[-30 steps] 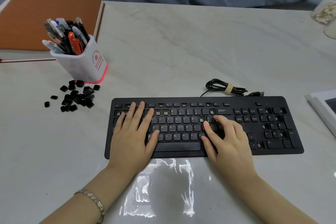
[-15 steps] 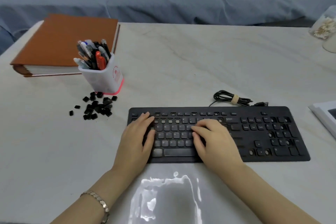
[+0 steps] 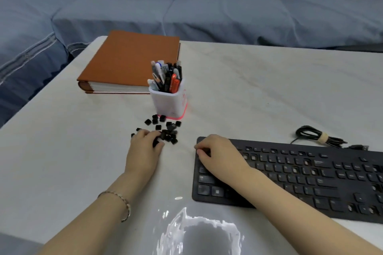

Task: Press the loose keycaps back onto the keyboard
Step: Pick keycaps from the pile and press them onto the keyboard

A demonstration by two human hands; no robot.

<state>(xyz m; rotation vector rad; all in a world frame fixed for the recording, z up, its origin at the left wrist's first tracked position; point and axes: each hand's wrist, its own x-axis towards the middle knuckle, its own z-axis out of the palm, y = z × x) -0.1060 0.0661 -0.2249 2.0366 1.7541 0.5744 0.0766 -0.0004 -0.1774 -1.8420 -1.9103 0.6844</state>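
Since the earlier frame, the left hand point(image 3: 145, 147) has left the keyboard point(image 3: 310, 176) for the loose keycaps point(image 3: 165, 128), fingers curled into their near edge; whether it pinches one cannot be told. To its right, the right hand point(image 3: 219, 155) rests curled on the keyboard's left end, holding nothing visible.

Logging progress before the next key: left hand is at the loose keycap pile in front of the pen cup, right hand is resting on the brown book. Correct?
Not quite. The head view shows the right hand resting on the keyboard, at its left end, not on the brown book. The left hand is indeed at the keycap pile before the pen cup.
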